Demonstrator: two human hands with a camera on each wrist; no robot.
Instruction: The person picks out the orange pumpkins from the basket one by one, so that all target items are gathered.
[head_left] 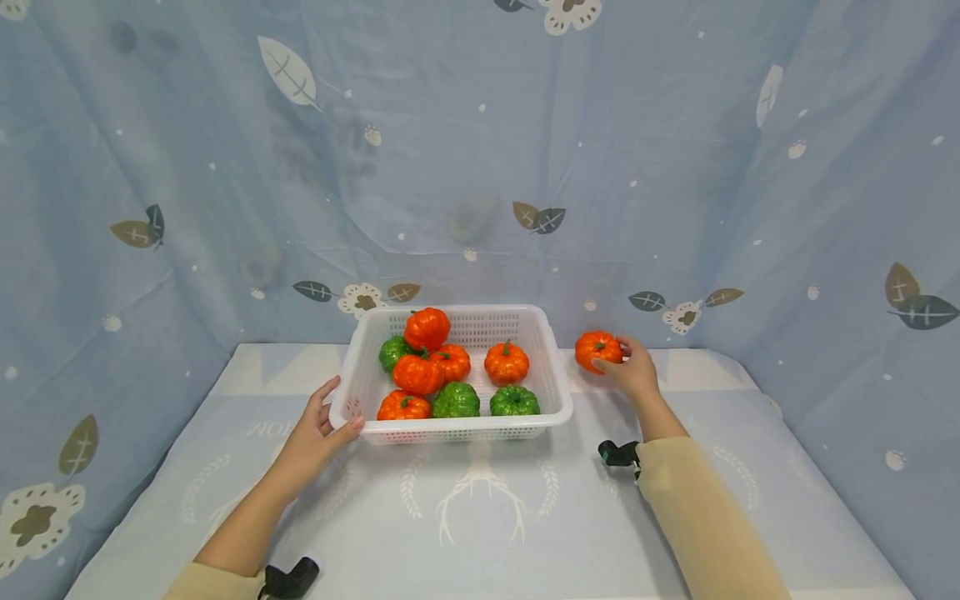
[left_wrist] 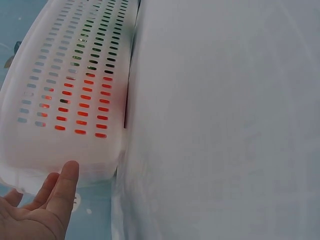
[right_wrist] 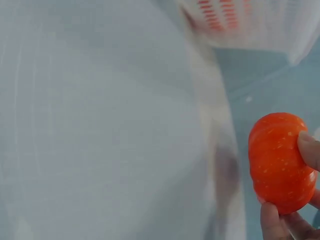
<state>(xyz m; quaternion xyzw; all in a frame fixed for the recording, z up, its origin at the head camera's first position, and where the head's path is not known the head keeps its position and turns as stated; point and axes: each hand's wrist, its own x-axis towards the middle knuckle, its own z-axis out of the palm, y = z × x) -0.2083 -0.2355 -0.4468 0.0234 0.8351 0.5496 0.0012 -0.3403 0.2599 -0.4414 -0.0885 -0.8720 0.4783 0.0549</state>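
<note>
The right hand (head_left: 636, 372) grips a pumpkin (head_left: 597, 352); the left hand (head_left: 318, 435), fingers loose, rests against the basket (head_left: 465, 425). Loading seems in hand; next likely calls for lifting the pumpkin in.

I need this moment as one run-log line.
left hand: at left end of white basket; right hand: grips orange pumpkin; basket contents: other orange pumpkins, green pumpkins

Pale printed tabletop (head_left: 540, 542); white slotted basket (head_left: 465, 426) resting near far edge.

The left hand (head_left: 318, 433) is held spread at left; the right hand (head_left: 636, 371) is extended farther, curled, at right.
</note>
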